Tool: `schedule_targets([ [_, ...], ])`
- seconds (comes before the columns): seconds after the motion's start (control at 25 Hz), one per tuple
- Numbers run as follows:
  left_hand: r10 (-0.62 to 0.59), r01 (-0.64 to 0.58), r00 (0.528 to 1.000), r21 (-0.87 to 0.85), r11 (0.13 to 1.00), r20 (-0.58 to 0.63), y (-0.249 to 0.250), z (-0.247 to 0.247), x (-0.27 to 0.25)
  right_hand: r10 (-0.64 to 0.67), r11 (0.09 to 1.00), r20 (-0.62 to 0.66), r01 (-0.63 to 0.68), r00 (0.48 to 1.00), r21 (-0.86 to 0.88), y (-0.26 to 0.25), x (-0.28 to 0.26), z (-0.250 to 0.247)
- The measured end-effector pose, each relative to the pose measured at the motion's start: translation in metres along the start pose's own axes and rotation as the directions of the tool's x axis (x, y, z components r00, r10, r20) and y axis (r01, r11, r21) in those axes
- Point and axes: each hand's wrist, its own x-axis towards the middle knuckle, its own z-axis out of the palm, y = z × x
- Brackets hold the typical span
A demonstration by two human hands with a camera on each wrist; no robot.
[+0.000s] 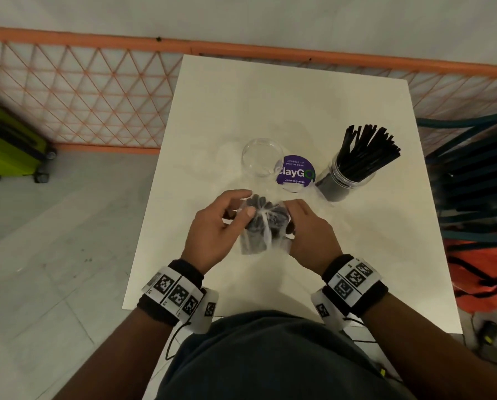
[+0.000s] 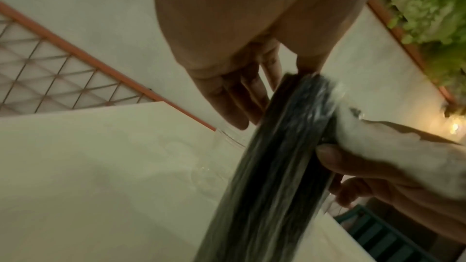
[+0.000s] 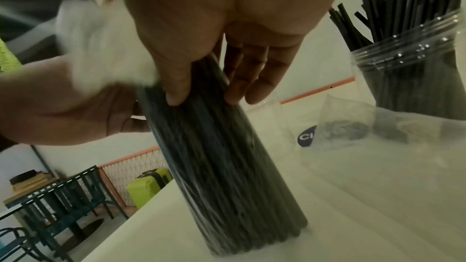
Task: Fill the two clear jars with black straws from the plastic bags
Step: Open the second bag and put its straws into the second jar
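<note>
We have the bag of black straws [image 1: 263,226] standing upright on its lower end near the middle of the white table [image 1: 285,90], a little toward the near edge, with its gathered, twisted plastic neck at the top. Our left hand [image 1: 218,226] pinches that neck between thumb and fingers, while our right hand [image 1: 311,235] is curled round the upper part of the bundle, thumb on one side and fingers on the other (the right wrist view shows this plainly).

We judge the bundle light but tall, so it would tip easily if let go. Each straw is thin and will bend or kink if squeezed hard, though packed together they act as a fairly stiff column. The film looks slick and crinkly, so the straws may slide inside it. The best hold seems to be around the upper third of the bundle, firm but not crushing, leaving the other hand free to work the neck open.

Just beyond the bag stands the empty clear jar [image 1: 262,157], mouth up, and beside it lies a purple round sticker [image 1: 295,173] with an emptied plastic bag [image 3: 353,127] over it. Toward the right edge, the filled jar [image 1: 347,174] holds its black straws fanned out.
</note>
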Motion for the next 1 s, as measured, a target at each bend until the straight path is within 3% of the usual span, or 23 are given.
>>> schedule_targets([
  [0.08,0.075,-0.074,0.997,0.104,0.992,-0.005,-0.001,0.002,0.000,0.047,0.999,0.064,-0.046,0.997,-0.020,0.005,0.002,0.003],
  [0.16,0.252,-0.250,0.968,0.196,0.948,0.015,0.002,0.001,-0.003,0.075,0.997,0.084,-0.074,0.994,-0.016,0.008,0.001,0.006],
  [0.2,0.346,-0.350,0.936,0.272,0.896,0.064,0.005,0.000,-0.005,0.080,0.997,0.085,-0.079,0.993,-0.006,0.009,0.000,0.007],
  [0.28,0.445,-0.516,0.855,0.501,0.695,0.264,0.014,0.000,-0.009,0.077,0.997,0.083,-0.079,0.994,0.020,0.010,0.000,0.005],
  [0.36,0.394,-0.576,0.817,0.640,0.509,0.422,0.014,0.006,-0.011,0.060,0.997,0.086,-0.064,0.995,0.052,0.012,-0.001,0.002],
  [0.4,0.385,-0.579,0.814,0.659,0.480,0.435,0.011,0.009,-0.010,0.055,0.995,0.087,-0.062,0.995,0.074,0.012,0.000,0.002],
  [0.48,0.443,-0.575,0.815,0.615,0.539,0.373,0.003,0.010,-0.005,0.030,0.992,0.089,-0.041,0.996,0.120,0.013,0.002,0.002],
  [0.56,0.487,-0.547,0.835,0.474,0.690,0.254,0.002,0.009,-0.003,0.001,0.984,0.071,-0.014,0.997,0.177,0.011,0.002,0.003],
  [0.68,0.390,-0.387,0.921,0.119,0.914,0.000,0.026,0.010,-0.001,0.079,0.958,0.004,-0.077,0.997,0.277,0.008,-0.004,-0.001],
  [0.76,0.310,-0.309,0.945,0.024,0.951,-0.107,0.047,0.008,0.001,0.052,0.922,-0.065,-0.023,0.997,0.386,0.006,-0.013,-0.004],
  [0.88,0.244,-0.264,0.961,-0.167,0.950,-0.132,0.075,0.001,0.006,-0.092,0.837,-0.079,0.120,0.993,0.534,-0.002,-0.023,-0.013],
  [1.0,0.173,-0.187,0.982,-0.295,0.937,-0.072,0.090,0.000,0.010,-0.080,0.908,-0.044,0.091,0.996,0.410,-0.007,-0.019,-0.018],
])
